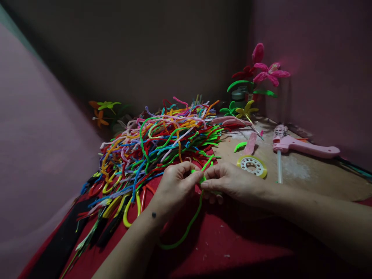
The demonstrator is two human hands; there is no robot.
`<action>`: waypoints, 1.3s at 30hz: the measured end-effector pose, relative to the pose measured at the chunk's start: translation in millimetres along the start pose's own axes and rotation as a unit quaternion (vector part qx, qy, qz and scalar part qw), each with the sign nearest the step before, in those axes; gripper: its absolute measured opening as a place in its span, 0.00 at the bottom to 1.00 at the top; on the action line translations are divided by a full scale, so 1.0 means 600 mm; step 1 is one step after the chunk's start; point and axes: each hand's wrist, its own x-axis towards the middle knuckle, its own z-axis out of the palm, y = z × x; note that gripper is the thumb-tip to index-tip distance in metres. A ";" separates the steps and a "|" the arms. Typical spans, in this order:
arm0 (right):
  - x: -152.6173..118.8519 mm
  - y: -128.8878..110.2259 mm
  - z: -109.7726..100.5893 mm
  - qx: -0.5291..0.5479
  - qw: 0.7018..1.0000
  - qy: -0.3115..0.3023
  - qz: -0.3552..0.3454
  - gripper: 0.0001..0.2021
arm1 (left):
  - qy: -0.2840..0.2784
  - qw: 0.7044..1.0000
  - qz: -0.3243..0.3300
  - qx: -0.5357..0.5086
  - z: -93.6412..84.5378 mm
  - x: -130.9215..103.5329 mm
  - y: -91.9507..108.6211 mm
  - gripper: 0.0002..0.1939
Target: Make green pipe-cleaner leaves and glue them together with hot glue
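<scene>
Your left hand (178, 183) and right hand (228, 179) sit close together, fingertips pinched on a bright green pipe cleaner (193, 222); it lies between them, equally near, its long tail curving down-left over the red cloth (235, 240).

Looks forward and down from the head, quite near the left hand (176, 181) and the right hand (231, 179), over the red cloth (229, 240) to a dark wall (174, 50), perhaps, at the back.
</scene>
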 end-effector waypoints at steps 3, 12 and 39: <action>0.000 -0.001 0.002 -0.038 0.999 0.011 0.019 0.08 | -0.010 0.996 0.053 0.066 0.000 0.000 -0.005 0.09; -0.001 0.005 -0.002 -0.035 0.998 0.045 0.005 0.10 | -0.021 1.000 -0.014 0.004 -0.001 -0.003 0.009 0.09; 0.007 0.006 -0.003 0.023 0.999 0.049 0.001 0.08 | -0.028 0.994 -0.044 -0.093 0.001 0.010 -0.017 0.12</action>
